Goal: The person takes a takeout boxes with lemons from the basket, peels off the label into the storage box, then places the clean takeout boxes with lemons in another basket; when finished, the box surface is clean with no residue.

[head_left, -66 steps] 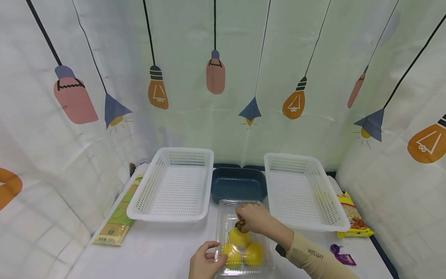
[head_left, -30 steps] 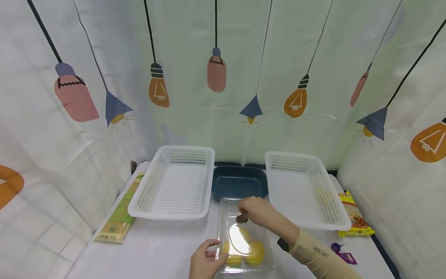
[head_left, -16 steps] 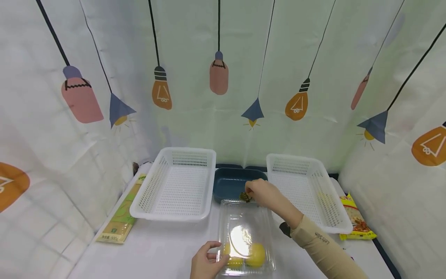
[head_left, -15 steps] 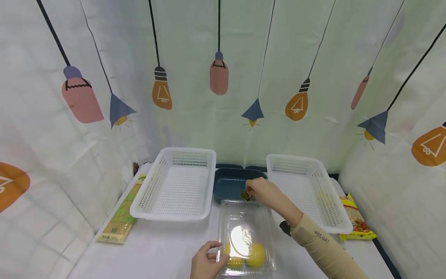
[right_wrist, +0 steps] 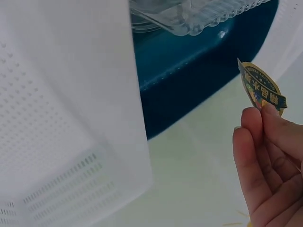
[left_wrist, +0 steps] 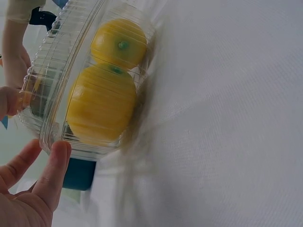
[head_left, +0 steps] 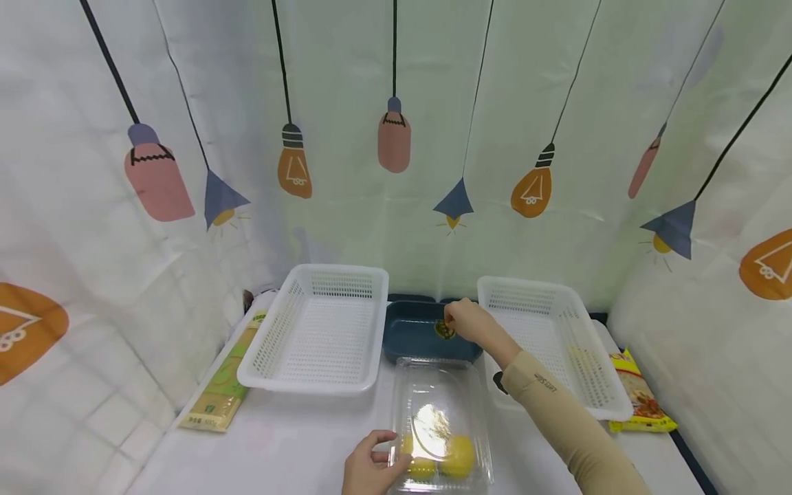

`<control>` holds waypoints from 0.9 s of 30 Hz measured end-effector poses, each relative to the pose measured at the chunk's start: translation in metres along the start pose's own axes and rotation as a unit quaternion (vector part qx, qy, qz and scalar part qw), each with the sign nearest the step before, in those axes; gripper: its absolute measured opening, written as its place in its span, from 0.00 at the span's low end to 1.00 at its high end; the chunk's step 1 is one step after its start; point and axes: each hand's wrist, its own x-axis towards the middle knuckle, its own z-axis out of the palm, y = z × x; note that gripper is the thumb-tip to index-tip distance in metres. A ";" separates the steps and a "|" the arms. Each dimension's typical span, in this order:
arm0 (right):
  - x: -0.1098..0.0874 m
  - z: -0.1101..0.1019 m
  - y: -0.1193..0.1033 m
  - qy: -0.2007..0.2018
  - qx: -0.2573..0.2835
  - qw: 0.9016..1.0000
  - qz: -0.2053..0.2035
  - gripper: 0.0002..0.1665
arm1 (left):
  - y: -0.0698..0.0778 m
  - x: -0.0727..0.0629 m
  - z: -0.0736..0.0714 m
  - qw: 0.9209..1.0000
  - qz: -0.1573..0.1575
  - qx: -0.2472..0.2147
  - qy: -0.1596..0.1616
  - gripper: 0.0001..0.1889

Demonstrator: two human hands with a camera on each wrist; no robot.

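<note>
A clear plastic clamshell box (head_left: 433,392) lies on the white table. Round yellow fruits (left_wrist: 102,104) with green stem ends sit inside it; glare on the lid hides part of them. My left hand (head_left: 373,464) grips the box's left edge near the front, thumb on the lid side. Above the dark teal dish (head_left: 411,337), my right hand (head_left: 479,326) pinches an oval green-and-gold sticker (right_wrist: 262,85) between thumb and fingertips. In the right wrist view the sticker is bent and apart from any surface.
White perforated baskets stand at both sides of the dish: a left basket (head_left: 315,371) and a right basket (head_left: 559,292). A long green-and-tan packet (head_left: 225,378) lies at the table's left, a yellow snack bag (head_left: 643,399) at its right edge. A printed curtain (head_left: 346,227) encloses the table.
My right hand has lifted the sticker off the box lid and carried it away from me, over the dish. My left hand stays on the box. The sleeve now covers the purple sweets' spot.
</note>
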 end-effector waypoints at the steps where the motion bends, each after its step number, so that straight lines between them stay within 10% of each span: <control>1: 0.003 0.001 0.000 -0.002 -0.003 1.000 0.000 0.05 | 0.000 0.000 0.000 1.000 -0.002 0.000 -0.001 0.23; 27: 0.054 0.032 0.005 -0.093 -0.044 0.994 0.038 0.08 | 0.003 -0.002 -0.002 1.000 -0.001 -0.007 -0.010 0.22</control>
